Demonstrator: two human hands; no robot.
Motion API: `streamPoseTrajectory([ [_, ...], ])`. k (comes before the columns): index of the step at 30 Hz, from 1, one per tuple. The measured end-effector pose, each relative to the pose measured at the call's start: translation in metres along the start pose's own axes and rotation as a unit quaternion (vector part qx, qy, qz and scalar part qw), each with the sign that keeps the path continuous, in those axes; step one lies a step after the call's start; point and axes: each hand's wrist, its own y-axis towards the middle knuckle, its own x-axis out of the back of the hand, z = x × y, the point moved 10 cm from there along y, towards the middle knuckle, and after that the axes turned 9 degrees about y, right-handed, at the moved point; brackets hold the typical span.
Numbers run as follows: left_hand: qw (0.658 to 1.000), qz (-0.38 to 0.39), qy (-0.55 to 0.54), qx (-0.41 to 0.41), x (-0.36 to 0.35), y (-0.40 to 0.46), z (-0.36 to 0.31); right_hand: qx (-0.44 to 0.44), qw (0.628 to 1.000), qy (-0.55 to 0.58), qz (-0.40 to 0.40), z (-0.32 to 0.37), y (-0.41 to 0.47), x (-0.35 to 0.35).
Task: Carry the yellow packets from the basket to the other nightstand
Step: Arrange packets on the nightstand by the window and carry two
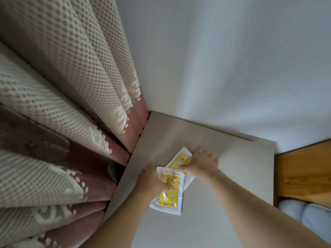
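Two yellow packets in clear wrappers lie low over the beige nightstand top (223, 176). My left hand (152, 179) grips the near yellow packet (169, 194), thumb across its face. My right hand (200, 165) holds the far yellow packet (179, 161) with its thumb on the packet's edge and fingers spread toward the nightstand top. The near packet overlaps the far one's lower end. I cannot tell whether the packets touch the surface. No basket is in view.
A patterned curtain (62, 104) hangs close along the nightstand's left side. A white wall (215, 59) runs behind. A wooden bed frame (302, 174) and light blue bedding (308, 217) border the right.
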Motion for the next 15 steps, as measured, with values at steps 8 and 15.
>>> streamPoseTrajectory([
  [8,1.000,-0.009,-0.009,-0.002,-0.001,0.001,0.008,0.033,0.994,0.107,-0.006,-0.001,0.000,-0.006],
  [15,0.999,-0.038,-0.012,0.010,-0.002,0.003,0.015,0.013,0.978,0.203,-0.042,-0.022,-0.010,0.001],
])
